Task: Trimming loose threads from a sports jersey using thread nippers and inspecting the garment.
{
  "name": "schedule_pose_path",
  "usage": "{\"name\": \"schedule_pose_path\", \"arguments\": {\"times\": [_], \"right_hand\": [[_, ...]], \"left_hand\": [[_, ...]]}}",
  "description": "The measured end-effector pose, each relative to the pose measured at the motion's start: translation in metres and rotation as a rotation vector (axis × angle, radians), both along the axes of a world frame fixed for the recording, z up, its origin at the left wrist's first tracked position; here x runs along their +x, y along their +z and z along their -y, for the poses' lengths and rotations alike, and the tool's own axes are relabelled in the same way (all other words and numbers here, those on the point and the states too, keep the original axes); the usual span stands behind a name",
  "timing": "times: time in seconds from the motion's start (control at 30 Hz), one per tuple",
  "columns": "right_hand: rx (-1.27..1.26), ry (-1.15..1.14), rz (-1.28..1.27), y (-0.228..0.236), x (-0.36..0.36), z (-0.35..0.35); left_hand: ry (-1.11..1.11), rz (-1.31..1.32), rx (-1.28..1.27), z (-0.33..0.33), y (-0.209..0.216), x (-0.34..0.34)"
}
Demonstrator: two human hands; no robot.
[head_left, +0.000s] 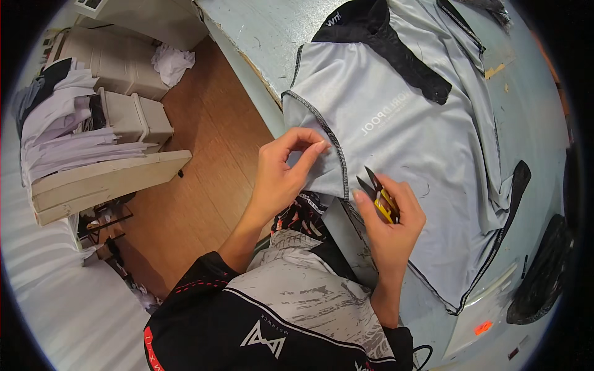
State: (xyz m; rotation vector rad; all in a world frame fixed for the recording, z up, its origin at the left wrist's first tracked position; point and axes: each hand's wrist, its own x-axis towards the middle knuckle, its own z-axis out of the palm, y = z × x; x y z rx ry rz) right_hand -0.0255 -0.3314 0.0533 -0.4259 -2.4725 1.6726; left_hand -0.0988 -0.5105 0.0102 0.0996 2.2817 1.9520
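Note:
A light grey shirt [433, 161] lies spread on the table, its printing showing reversed and dark overlocked seams along its edges. The black collar and placket [396, 49] are at its far end. My left hand [284, 167] is closed in a pinch over the near left part of the shirt, beside a curved dark seam [331, 133]; whatever is between thumb and forefinger is too small to make out. Yellow-handled thread snips [385, 209] rest in my right hand [399, 232], fingers wrapped round them. Their dark blades stand apart above the cloth, pointing up and left.
The pale blue table [253, 28] ends at an edge left of the shirt. Beyond a brown floor [204, 123], folded white cloth [80, 148] is stacked on a board near pale bins [124, 117]. A black plastic bag [541, 275] lies at the right.

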Motion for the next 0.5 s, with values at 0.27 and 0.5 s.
{"name": "schedule_pose_path", "arguments": {"times": [0.27, 0.5], "right_hand": [[0.086, -0.073, 0.001, -0.006, -0.004, 0.001], [0.155, -0.067, 0.009, -0.012, -0.006, 0.003]], "left_hand": [[-0.063, -0.212, -0.347, -0.018, 0.009, -0.003], [-0.011, -0.153, -0.241, -0.016, 0.003, -0.007]]}}
